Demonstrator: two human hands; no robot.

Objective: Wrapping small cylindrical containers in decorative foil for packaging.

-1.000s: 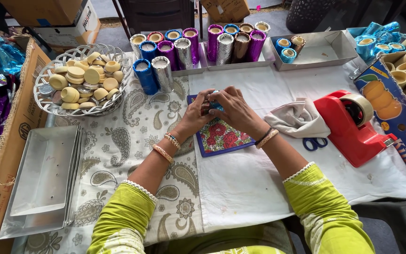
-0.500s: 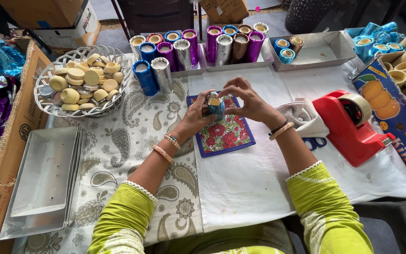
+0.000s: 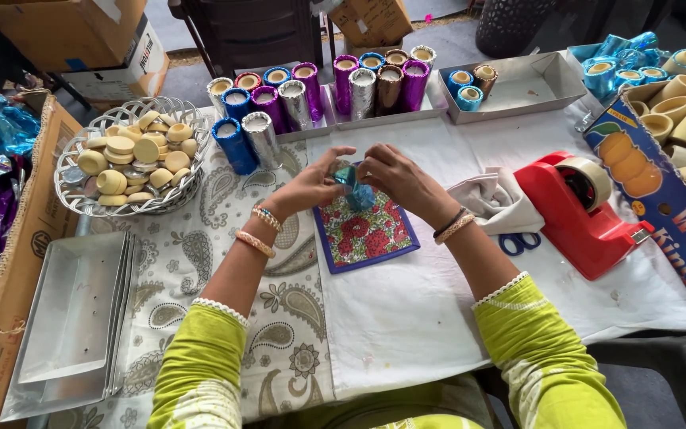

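**Blue foil cup held over floral mat**

Left hand (image 3: 309,187) and right hand (image 3: 395,179) meet above the floral mat (image 3: 367,234), fingers of both closed on a small blue foil cup (image 3: 352,189), likely so the foil can be pressed snug. Wrists raised, elbows out. Wicker basket (image 3: 132,159) and red tape dispenser (image 3: 585,210) sit within reach on the worktop (image 3: 406,318).

basket of beige discs (image 3: 132,155) | red tape dispenser (image 3: 577,210) | scissors (image 3: 518,241) (half covered) | trays (image 3: 73,318)

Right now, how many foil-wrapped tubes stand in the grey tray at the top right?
3, all at the grey tray's left end: the back blue tube, the front blue tube, and a brown tube beside them. None looks hidden.
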